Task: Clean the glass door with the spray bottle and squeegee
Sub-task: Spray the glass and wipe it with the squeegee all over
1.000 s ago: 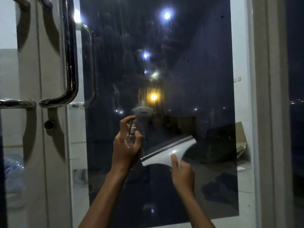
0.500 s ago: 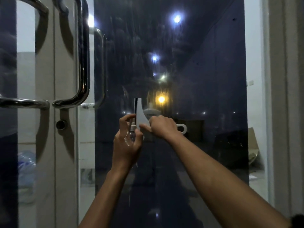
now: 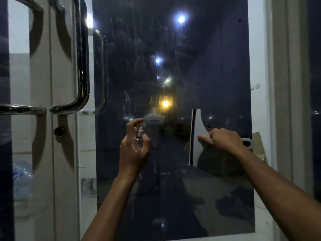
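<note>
The dark glass door pane (image 3: pixel 217 66) fills the middle of the view, streaked and reflecting lights. My left hand (image 3: pixel 134 153) grips a small clear spray bottle (image 3: pixel 139 140) upright close to the glass, with my forefinger over its top. My right hand (image 3: pixel 220 140) holds the white squeegee (image 3: pixel 196 136) by its handle. Its black blade edge stands vertical against the glass, facing left, right of the bottle. The looped handle end pokes out beyond my knuckles at the right.
Curved steel door handles (image 3: pixel 81 75) and a round lock (image 3: pixel 59 131) sit on the left. A white door frame (image 3: pixel 284 101) runs down the right. A water jug (image 3: pixel 22 180) shows through the left glass panel.
My right hand has slid the upright squeegee rightward across the glass, away from the spray bottle. A second ago the squeegee lay lower and nearly horizontal. My left hand has barely moved.
</note>
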The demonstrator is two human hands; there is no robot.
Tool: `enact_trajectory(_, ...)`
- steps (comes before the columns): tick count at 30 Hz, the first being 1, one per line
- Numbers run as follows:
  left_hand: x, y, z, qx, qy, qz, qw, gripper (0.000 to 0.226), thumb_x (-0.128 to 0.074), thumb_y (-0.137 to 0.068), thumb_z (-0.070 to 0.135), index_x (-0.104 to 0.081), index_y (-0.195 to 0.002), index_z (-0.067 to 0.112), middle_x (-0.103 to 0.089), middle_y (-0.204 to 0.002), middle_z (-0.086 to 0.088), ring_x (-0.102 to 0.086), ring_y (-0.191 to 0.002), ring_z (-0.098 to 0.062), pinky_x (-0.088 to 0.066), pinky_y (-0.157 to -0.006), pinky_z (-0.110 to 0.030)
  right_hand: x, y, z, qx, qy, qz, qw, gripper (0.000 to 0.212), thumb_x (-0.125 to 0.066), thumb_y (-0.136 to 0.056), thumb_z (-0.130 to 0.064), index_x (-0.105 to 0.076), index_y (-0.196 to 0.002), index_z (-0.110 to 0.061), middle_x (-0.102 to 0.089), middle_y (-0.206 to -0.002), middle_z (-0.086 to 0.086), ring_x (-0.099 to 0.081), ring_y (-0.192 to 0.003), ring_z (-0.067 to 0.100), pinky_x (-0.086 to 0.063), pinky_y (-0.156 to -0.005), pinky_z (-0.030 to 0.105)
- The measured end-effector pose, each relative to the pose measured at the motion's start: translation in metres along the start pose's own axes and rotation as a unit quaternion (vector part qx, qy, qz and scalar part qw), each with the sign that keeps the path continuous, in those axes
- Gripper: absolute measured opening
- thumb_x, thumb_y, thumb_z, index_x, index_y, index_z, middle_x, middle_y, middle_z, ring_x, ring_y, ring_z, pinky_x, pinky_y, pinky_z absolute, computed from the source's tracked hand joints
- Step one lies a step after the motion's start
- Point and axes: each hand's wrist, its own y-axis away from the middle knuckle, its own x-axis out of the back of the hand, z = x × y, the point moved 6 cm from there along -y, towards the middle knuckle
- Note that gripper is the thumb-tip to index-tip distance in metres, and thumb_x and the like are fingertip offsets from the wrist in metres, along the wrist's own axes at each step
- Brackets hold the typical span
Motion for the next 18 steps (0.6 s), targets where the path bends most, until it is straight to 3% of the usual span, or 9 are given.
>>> enact_trajectory(5,0.001,-0.002,0.010,-0.012,0.006,-0.016,1.000,0.037,-0.048,-0.096,0.020,-0.041,-0.132,0.029,-0.054,-0.073,0.009,-0.057,-0.061,-0.007,-0.047,-0.057,-0.023,0.014,0.013,0.028,-0.025,0.009,0.044,0.999,0.067,-0.028,-0.089,-0.081,-0.057,-0.071,-0.023,-0.057,-0.070,-0.005,-0.053,-0.063,0.012,-0.032,-0.057,0.032)
enact_trajectory(9,-0.012,-0.002,0.016,-0.010,0.013,-0.027,1.000,0.039,-0.047,-0.095,0.021,-0.041,-0.132,0.031,-0.056,-0.073,0.006,-0.059,-0.061,-0.010,-0.047,-0.056,-0.026,0.033,0.006,0.002,0.016,-0.060,0.048,0.997,0.067,-0.030,-0.089,-0.081,-0.058,-0.072,-0.023,-0.059,-0.072,-0.005,-0.057,-0.065,0.013,-0.041,-0.062,0.033)
enact_trajectory(12,-0.030,-0.001,0.020,-0.004,0.013,-0.029,1.000,0.039,-0.048,-0.094,0.022,-0.042,-0.132,0.032,-0.059,-0.076,0.003,-0.061,-0.063,-0.010,-0.050,-0.056,-0.029,0.035,-0.002,-0.033,0.057,-0.027,0.025,0.998,0.065,-0.032,-0.091,-0.079,-0.058,-0.072,-0.023,-0.066,-0.081,0.001,-0.065,-0.075,0.022,-0.054,-0.077,0.042)
enact_trajectory(15,-0.052,0.005,0.022,-0.001,0.021,-0.044,0.999,0.039,-0.049,-0.095,0.020,-0.042,-0.132,0.030,-0.060,-0.077,0.001,-0.060,-0.062,-0.011,-0.049,-0.054,-0.029,0.023,-0.002,-0.034,0.056,0.002,0.024,0.998,0.060,-0.031,-0.093,-0.077,-0.046,-0.066,-0.026,-0.061,-0.079,0.001,-0.063,-0.077,0.023,-0.054,-0.078,0.043)
enact_trajectory(18,-0.072,0.011,0.020,0.011,0.033,-0.056,0.998,0.038,-0.051,-0.097,0.013,-0.043,-0.132,0.027,-0.058,-0.075,-0.002,-0.059,-0.061,-0.016,-0.048,-0.054,-0.032,0.005,0.001,-0.003,0.024,-0.022,0.003,0.999,0.058,-0.028,-0.092,-0.079,-0.047,-0.071,-0.028,-0.060,-0.080,-0.002,-0.062,-0.077,0.020,-0.053,-0.079,0.043)
